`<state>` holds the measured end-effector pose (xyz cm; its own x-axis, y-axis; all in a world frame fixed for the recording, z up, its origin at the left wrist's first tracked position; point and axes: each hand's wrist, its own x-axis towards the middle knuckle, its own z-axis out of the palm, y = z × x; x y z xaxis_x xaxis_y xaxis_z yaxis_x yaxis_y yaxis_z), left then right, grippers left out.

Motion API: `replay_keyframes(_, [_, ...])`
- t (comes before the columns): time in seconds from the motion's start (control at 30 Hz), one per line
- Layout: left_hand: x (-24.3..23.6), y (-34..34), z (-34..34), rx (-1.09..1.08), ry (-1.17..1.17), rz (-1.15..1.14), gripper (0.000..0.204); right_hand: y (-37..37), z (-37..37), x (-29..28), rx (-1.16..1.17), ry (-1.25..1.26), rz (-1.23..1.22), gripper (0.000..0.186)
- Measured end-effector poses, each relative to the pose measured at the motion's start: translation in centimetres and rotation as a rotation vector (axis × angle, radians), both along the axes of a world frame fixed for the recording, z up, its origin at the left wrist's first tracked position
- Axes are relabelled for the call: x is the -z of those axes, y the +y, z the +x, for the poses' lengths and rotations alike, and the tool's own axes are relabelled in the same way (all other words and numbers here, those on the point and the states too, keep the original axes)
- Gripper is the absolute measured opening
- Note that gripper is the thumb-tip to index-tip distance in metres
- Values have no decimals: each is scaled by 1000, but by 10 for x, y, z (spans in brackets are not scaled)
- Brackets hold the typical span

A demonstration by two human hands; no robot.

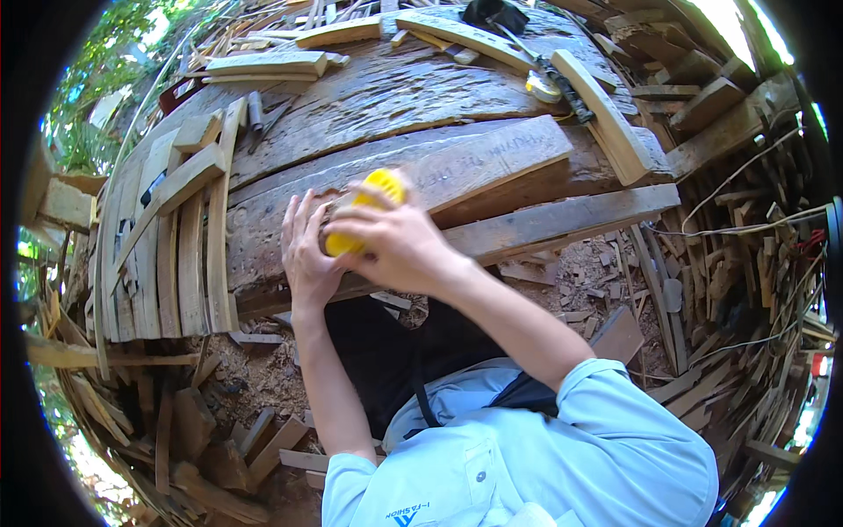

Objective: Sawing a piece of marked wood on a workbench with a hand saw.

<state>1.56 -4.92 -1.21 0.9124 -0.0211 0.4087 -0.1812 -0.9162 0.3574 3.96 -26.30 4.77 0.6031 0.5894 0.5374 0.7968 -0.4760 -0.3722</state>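
My right hand [392, 233] is closed around a rounded yellow tool [384, 184], its kind partly hidden by my fingers. The tool is at the near-left end of a thick wooden beam [492, 162] with pencil-like marks on its top face. Close against that end, my left hand [307, 250] has its fingers stretched out, with the thumb side close to the yellow tool. Both hands are over the worn plank bench [263, 206]. Just to the right, a long narrow timber [562, 217] lies along the bench's near edge.
Slats and short blocks [189, 180] are stacked on the left of the bench. A dark metal tool [255, 110] lies beyond them. Far right, a squared timber [601, 119] rests beside a corded yellow-and-black item [543, 86]. Offcuts and shavings [571, 281] cover the ground.
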Motion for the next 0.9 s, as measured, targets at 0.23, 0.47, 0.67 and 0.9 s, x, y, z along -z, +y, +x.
replay_keyframes(0.23, [-27,-9,-9,-26,26,-37,97,-154,54,-7,494,103,9,39])
replay_keyframes(0.47, [-22,-6,-9,-20,5,-47,98,-198,74,7,692,-63,-134,41])
replay_keyframes(0.67, [-5,-9,0,17,25,-41,92,-8,24,5,71,118,11,45])
replay_keyframes(0.9, [-23,-9,-9,-37,36,-52,94,-99,61,-5,301,112,41,38])
